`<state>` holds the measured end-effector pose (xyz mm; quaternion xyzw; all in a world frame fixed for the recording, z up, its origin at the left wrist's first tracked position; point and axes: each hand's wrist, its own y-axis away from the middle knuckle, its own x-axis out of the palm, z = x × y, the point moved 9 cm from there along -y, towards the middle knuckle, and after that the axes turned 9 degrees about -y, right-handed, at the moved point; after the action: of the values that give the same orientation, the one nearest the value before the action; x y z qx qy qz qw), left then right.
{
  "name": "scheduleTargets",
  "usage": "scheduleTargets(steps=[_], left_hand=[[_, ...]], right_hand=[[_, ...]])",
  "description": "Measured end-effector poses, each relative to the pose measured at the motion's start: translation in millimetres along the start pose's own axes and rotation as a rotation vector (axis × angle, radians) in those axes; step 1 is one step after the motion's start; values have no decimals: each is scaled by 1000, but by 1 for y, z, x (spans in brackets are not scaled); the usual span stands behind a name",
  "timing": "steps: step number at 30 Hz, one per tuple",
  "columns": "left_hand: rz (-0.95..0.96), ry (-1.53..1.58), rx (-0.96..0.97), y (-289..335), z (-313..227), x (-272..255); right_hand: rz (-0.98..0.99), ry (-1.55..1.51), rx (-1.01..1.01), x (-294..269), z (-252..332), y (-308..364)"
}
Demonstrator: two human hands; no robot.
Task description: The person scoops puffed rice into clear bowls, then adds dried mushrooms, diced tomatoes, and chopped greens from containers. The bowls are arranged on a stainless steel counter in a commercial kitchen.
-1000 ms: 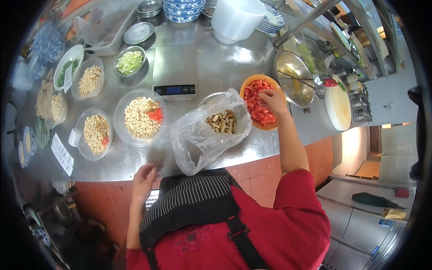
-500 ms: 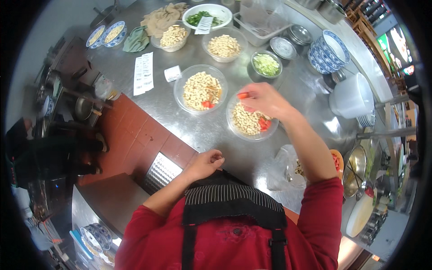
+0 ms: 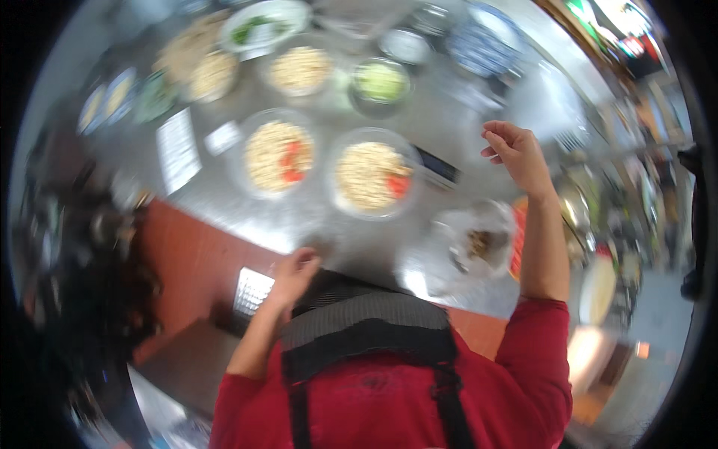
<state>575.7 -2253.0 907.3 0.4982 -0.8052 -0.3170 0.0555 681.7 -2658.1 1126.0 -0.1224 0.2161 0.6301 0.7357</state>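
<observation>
My single head-worn fisheye camera looked steeply down from above onto the steel counter (image 3: 224,202), close over my chest, rim edges bending.

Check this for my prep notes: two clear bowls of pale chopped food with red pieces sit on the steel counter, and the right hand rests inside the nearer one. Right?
Not quite. The head view shows the right hand raised in the air, empty and apart from both clear bowls. The bowls do sit on the steel counter with red pieces on pale chopped food.

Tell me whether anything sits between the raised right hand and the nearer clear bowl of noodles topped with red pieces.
Nothing visible does. The right hand hangs empty above bare steel counter; the bowl lies to its left, uncovered.
</observation>
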Motion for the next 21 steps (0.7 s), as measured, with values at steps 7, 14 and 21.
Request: scheduleTargets(steps=[7, 14, 21], left_hand=[[50, 0, 28, -11, -33, 12], [106, -39, 51, -9, -53, 40], [50, -37, 9, -2, -40, 24]], right_hand=[[-264, 818, 439, -138, -186, 148], [-482, 660, 528, -132, -234, 151], [-567, -478, 587, -154, -249, 181]])
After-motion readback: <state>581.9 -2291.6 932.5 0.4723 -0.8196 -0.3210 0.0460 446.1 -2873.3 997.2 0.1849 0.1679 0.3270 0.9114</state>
